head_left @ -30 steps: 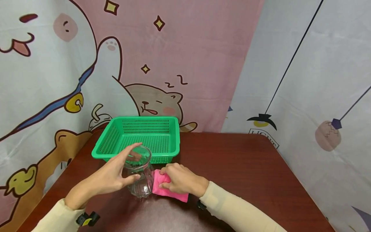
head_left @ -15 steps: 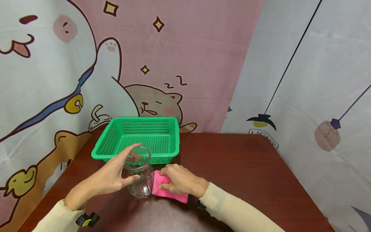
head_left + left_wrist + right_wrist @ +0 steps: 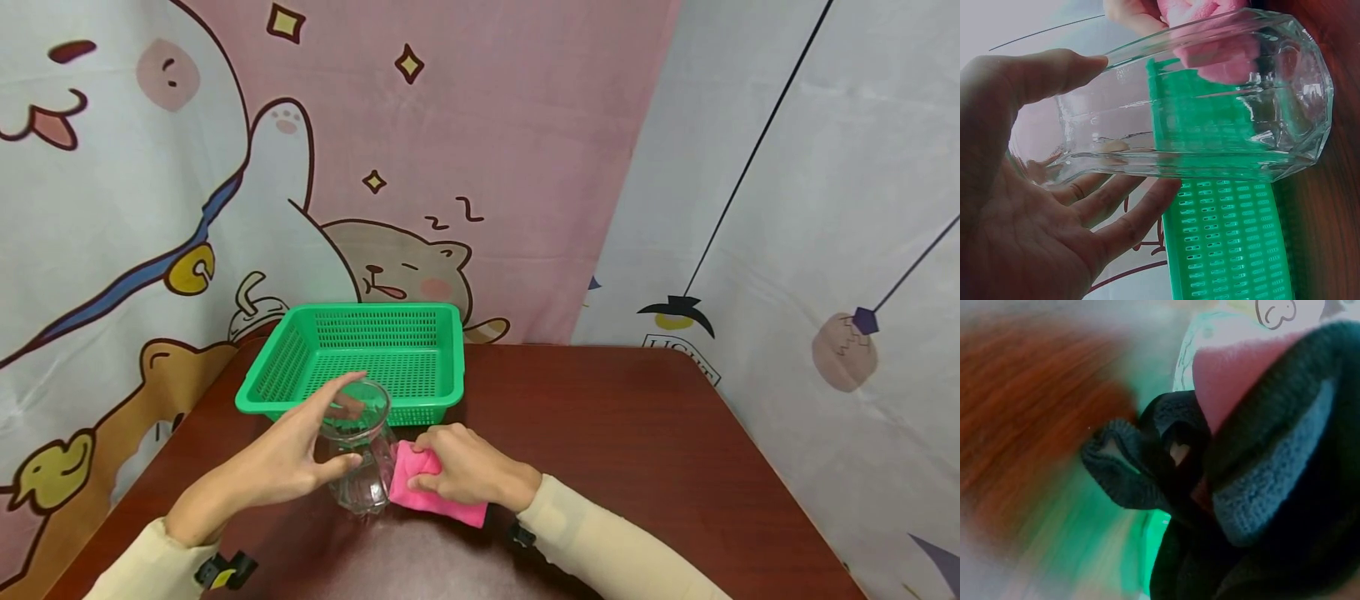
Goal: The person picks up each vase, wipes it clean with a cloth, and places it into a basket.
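From my remote seat, I have a clear fluted glass vase (image 3: 375, 475) near the front of the green perforated plastic basket (image 3: 420, 402), mouth up and roughly upright on the dark red-brown tabletop (image 3: 600, 450); I can't swear that its base sits fully flat. The left grip (image 3: 296, 462), a bare hand, holds it around the neck, thumb on the near side, the other fingers reaching round the far side below the rim.

The right grip (image 3: 468, 467) pinches a bunched pink cloth (image 3: 431, 502), thumb against fingers, and brings its edge up to the vase's lower side, where the two appear to touch. How hard it presses, I can't tell. My right wrist view is mostly dark folds (image 3: 1260, 431) (the cloth's other face, I suspect, though the blur leaves me unsure).

As for progress, I judge this as partway through what looks like wiping: the vase is steadied and the cloth is at the outside wall. I can't read from the glass how much has been covered. By my reckoning, the faces away from the cloth may be left, and neither vase nor cloth has been let go yet.
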Tool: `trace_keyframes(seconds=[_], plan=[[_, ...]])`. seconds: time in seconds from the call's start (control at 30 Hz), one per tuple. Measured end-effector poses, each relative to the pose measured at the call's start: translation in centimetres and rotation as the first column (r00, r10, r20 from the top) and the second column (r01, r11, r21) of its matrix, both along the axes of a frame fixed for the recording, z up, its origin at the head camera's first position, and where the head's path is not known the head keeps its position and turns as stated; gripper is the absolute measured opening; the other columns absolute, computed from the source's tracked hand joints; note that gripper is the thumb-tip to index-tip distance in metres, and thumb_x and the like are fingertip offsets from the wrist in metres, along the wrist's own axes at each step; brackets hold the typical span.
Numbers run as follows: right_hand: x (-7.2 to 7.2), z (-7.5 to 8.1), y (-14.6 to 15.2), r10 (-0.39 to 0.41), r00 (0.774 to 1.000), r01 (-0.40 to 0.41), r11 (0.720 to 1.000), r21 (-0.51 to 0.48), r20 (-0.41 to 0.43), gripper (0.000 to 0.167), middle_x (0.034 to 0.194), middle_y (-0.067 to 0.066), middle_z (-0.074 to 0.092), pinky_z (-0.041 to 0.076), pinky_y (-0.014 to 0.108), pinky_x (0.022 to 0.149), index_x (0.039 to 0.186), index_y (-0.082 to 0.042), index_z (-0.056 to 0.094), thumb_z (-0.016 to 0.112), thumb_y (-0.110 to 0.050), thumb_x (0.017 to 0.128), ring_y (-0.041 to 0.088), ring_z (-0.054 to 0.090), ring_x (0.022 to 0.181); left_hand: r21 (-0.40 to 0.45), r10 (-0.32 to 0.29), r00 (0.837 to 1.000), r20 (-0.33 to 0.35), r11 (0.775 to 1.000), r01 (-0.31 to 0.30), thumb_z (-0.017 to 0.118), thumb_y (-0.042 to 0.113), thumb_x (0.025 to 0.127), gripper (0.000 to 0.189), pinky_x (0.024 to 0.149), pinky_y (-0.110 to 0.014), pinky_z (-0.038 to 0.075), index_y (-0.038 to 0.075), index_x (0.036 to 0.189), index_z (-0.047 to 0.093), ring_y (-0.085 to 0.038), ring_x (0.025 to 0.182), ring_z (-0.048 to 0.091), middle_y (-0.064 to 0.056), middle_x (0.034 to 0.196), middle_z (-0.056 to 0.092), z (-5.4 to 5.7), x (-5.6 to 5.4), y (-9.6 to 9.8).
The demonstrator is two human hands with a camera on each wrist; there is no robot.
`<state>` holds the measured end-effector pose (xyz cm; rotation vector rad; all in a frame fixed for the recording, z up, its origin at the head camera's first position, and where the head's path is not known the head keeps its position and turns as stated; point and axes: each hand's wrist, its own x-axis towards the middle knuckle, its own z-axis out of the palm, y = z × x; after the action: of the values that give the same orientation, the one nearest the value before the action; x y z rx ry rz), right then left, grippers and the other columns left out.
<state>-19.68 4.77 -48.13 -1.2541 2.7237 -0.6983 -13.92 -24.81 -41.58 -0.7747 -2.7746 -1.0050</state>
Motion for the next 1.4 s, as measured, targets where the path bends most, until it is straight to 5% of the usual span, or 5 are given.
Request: trace_keyframes(seconds=[0.3,0.43,0.53,0.77,1.4], plan=[[-0.1,0.7,-0.1,0.006,0.999,-0.009,0.995,-0.097,-0.032,0.045,0.131,0.006,0.086,0.066,0.030,0.110,0.136,-0.004,0.083,0.091,-0.036,0.105,0.015,0.080,0.126,-0.007,0.004,1.000,-0.005,1.000,-0.004,0.096,0.024,0.099,0.106,0.104,-0.047,0.070,0.024,0.182,0.030,-0.031,0.135,0.075,-0.006,0.146,0.074,0.0,0.0,-0.1],[-0.1,1.3,-0.2,0.006,0.999,-0.013,0.984,-0.175,-0.040,0.045,0.128,0.005,0.087,0.063,0.023,0.097,0.137,-0.005,0.083,0.091,-0.036,0.105,0.011,0.078,0.115,-0.007,0.004,1.000,-0.008,1.000,-0.004,0.096,0.025,0.099,0.106,0.103,-0.045,0.070,0.024,0.182,0.030,-0.031,0.135,0.075,-0.006,0.145,0.074,0.0,0.0,-0.1],[-0.1,1.7,-0.3,0.012,1.000,-0.018,0.971,-0.239,-0.027,0.041,0.123,0.002,0.086,0.058,0.019,0.086,0.135,-0.008,0.084,0.091,-0.033,0.104,0.008,0.074,0.105,0.001,-0.002,1.000,-0.009,1.000,0.002,0.096,0.023,0.099,0.106,0.103,-0.045,0.070,0.023,0.182,0.030,-0.032,0.136,0.075,-0.007,0.146,0.074,0.0,0.0,-0.1],[-0.1,2.6,-0.6,0.017,1.000,-0.023,0.936,-0.352,-0.022,0.038,0.133,0.005,0.086,0.063,0.020,0.094,0.133,-0.008,0.084,0.094,-0.027,0.102,0.011,0.077,0.113,0.014,-0.007,1.000,0.002,1.000,0.007,0.095,0.018,0.099,0.106,0.104,-0.044,0.070,0.023,0.182,0.030,-0.033,0.137,0.075,-0.008,0.147,0.073,0.0,0.0,0.0],[0.0,3.1,-0.6,-0.004,0.999,0.026,0.835,-0.550,0.041,0.029,0.107,0.001,0.082,0.062,0.021,0.074,0.124,-0.011,0.085,0.095,-0.023,0.100,0.004,0.069,0.090,0.029,-0.023,1.000,0.000,0.999,0.023,0.095,0.021,0.099,0.105,0.104,-0.040,0.070,0.024,0.181,0.030,-0.033,0.137,0.076,-0.008,0.147,0.073,-0.1,-0.1,0.0]])
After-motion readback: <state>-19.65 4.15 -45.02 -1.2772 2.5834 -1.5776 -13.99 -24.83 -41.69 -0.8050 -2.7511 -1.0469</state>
